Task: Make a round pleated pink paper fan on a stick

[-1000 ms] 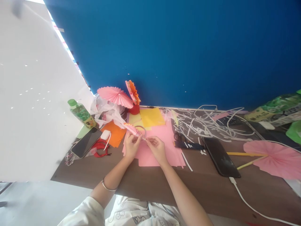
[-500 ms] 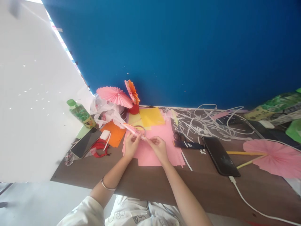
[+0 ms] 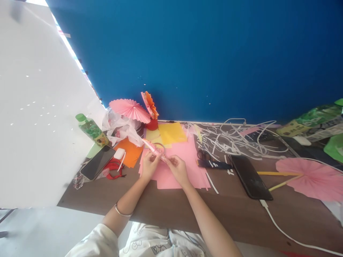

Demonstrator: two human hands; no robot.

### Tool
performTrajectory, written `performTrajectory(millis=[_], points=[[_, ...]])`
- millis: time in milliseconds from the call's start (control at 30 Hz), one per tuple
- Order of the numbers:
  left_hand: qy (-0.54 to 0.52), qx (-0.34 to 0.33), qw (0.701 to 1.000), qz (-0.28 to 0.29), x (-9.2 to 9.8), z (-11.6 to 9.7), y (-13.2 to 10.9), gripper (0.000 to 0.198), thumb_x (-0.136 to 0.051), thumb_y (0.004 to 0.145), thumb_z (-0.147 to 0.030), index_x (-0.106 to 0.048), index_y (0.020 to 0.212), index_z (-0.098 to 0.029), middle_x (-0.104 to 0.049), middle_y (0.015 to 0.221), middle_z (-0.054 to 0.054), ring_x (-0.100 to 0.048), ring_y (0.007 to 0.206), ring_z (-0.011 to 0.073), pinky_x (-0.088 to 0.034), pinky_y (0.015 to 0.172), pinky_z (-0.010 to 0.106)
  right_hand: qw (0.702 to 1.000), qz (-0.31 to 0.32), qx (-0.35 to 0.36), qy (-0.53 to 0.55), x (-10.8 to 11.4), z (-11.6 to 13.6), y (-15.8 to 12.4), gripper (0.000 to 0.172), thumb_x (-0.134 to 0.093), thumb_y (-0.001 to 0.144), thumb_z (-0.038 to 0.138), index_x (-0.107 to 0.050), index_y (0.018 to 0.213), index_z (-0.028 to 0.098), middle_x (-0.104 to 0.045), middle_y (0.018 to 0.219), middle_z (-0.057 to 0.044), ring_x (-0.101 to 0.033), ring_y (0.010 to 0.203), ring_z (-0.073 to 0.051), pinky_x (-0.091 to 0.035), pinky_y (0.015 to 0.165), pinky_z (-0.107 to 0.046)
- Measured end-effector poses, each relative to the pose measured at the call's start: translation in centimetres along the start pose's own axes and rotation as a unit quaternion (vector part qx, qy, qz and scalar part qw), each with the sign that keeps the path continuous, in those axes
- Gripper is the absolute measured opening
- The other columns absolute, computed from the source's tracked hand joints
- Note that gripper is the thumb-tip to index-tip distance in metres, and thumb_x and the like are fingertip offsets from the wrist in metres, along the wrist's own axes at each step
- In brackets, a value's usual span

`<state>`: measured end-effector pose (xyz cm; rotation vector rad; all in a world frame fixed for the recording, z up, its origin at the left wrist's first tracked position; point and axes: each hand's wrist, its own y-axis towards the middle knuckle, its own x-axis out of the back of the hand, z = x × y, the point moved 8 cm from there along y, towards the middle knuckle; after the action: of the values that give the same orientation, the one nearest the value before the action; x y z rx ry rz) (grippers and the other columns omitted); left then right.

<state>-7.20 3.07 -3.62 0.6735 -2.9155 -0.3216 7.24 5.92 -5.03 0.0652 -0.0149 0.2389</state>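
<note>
Both hands at work on one piece, over the middle of the table [image 3: 166, 210]. The piece: a folded paper [image 3: 151, 146], pink with some orange and white along its edge, slanting out from the grip, far end up and to the left. Left hand [image 3: 151, 166]: fingers closed around its lower part, thumb on top. Right hand [image 3: 177, 169]: thumb and fingertips pinching the near end, just beside the left hand's fingers; the fine detail of that pinch is too small to read.

Under the grip, a pile of pink sheets [image 3: 171, 182]. Just beyond the grip, touching or nearly touching the folded paper, a ring [image 3: 164, 147]; which of the two, cannot tell. Farther out, a yellow sheet [image 3: 173, 132].

Left of the grip, nearest first: orange paper [image 3: 130, 153], a white case [image 3: 119, 153], a red cord [image 3: 112, 167], a phone [image 3: 98, 162] lying flat. Past the phone, a green-capped bottle [image 3: 92, 131]. Beyond the grip on the left, crumpled plastic [image 3: 118, 123], a pink paper fan [image 3: 131, 109] and an orange-and-pink fan [image 3: 150, 105].

Right of the grip: scissors [image 3: 203, 155], partly hidden, then a dark phone [image 3: 252, 177]. Beyond these, a tangle of white strips [image 3: 217, 141]. Well off to the right, a round pink fan [image 3: 312, 178] with two yellow sticks [image 3: 278, 174].
</note>
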Motion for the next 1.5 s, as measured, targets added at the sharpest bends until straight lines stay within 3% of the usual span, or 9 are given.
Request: performTrajectory(millis=[133,267,400,633,800,1033,1267,1400,1500], points=[[-0.027,0.018,0.999,0.010,-0.1,0.0,0.1,0.026,-0.060,0.074,-0.042,-0.066,0.068,-0.017,-0.062,0.078,0.006,-0.062,0.086,0.0211,-0.052,0.072,0.032,0.999,0.015,0.019,-0.038,0.0,0.2,0.1,0.030,-0.059,0.074,0.047,-0.052,0.071,0.018,-0.058,0.068,-0.003,-0.056,0.065,-0.016,-0.047,0.062,-0.028],[-0.110,0.088,0.989,0.054,-0.8,0.3,-0.1,0.037,-0.051,0.078,-0.048,-0.064,0.072,-0.015,-0.063,0.073,0.006,-0.064,0.074,0.0198,-0.054,0.063,0.030,0.996,0.017,0.044,-0.070,0.0,0.9,-0.1,0.026,-0.055,0.076,0.044,-0.051,0.070,0.019,-0.058,0.068,-0.003,-0.055,0.065,-0.016,-0.046,0.061,-0.028],[-0.135,0.137,0.981,0.010,0.0,0.7,0.0,0.036,-0.053,0.077,-0.049,-0.057,0.068,-0.014,-0.059,0.063,0.003,-0.062,0.065,0.0174,-0.053,0.061,0.030,0.992,0.026,0.056,-0.108,-0.2,1.2,-0.3,0.022,-0.054,0.078,0.039,-0.051,0.071,0.019,-0.059,0.071,-0.003,-0.055,0.065,-0.016,-0.045,0.062,-0.028],[-0.065,0.072,0.995,0.001,0.9,0.7,0.6,0.032,-0.056,0.076,-0.043,-0.057,0.062,-0.015,-0.056,0.064,0.001,-0.058,0.067,0.0140,-0.050,0.070,0.028,0.979,0.010,0.102,-0.174,-0.1,2.1,-0.6,0.016,-0.050,0.081,0.035,-0.051,0.075,0.019,-0.059,0.073,-0.003,-0.056,0.067,-0.016,-0.045,0.063,-0.028],[-0.064,0.061,0.996,0.003,1.1,1.3,0.7,0.033,-0.055,0.077,-0.044,-0.062,0.064,-0.014,-0.060,0.068,0.003,-0.058,0.070,0.0158,-0.049,0.071,0.029,0.981,-0.011,0.108,-0.160,0.2,2.3,-0.6,0.017,-0.056,0.078,0.036,-0.054,0.082,0.020,-0.061,0.076,-0.004,-0.058,0.069,-0.017,-0.047,0.067,-0.030],[-0.106,0.104,0.988,0.041,0.5,2.2,1.1,0.033,-0.058,0.074,-0.045,-0.064,0.071,-0.014,-0.064,0.071,0.005,-0.062,0.073,0.0188,-0.051,0.074,0.034,0.969,-0.020,0.129,-0.208,0.6,1.9,-0.4,0.017,-0.049,0.082,0.036,-0.055,0.079,0.021,-0.060,0.076,-0.004,-0.057,0.070,-0.018,-0.047,0.067,-0.031],[-0.176,0.127,0.976,0.005,1.9,2.5,2.4,0.044,-0.070,0.064,-0.039,-0.063,0.096,-0.011,-0.067,0.094,0.011,-0.064,0.085,0.0220,-0.051,0.076,0.034,0.922,0.012,0.209,-0.326,0.3,3.0,-0.7,0.016,-0.040,0.087,0.030,-0.052,0.084,0.020,-0.057,0.079,-0.006,-0.056,0.074,-0.019,-0.044,0.068,-0.030],[-0.163,0.157,0.974,0.024,1.9,3.4,2.5,0.040,-0.074,0.057,-0.038,-0.066,0.084,-0.010,-0.069,0.076,0.010,-0.066,0.075,0.0240,-0.053,0.070,0.036,0.898,0.007,0.232,-0.374,0.7,3.6,-0.6,0.018,-0.037,0.088,0.028,-0.052,0.085,0.020,-0.057,0.080,-0.007,-0.055,0.073,-0.019,-0.042,0.066,-0.030],[-0.143,0.168,0.975,0.031,2.1,3.9,2.5,0.033,-0.075,0.054,-0.039,-0.066,0.067,-0.010,-0.067,0.063,0.008,-0.066,0.068,0.0248,-0.053,0.070,0.037,0.900,0.005,0.235,-0.368,1.0,4.0,-0.5,0.018,-0.036,0.088,0.027,-0.052,0.085,0.020,-0.057,0.080,-0.007,-0.055,0.072,-0.019,-0.042,0.066,-0.030]])
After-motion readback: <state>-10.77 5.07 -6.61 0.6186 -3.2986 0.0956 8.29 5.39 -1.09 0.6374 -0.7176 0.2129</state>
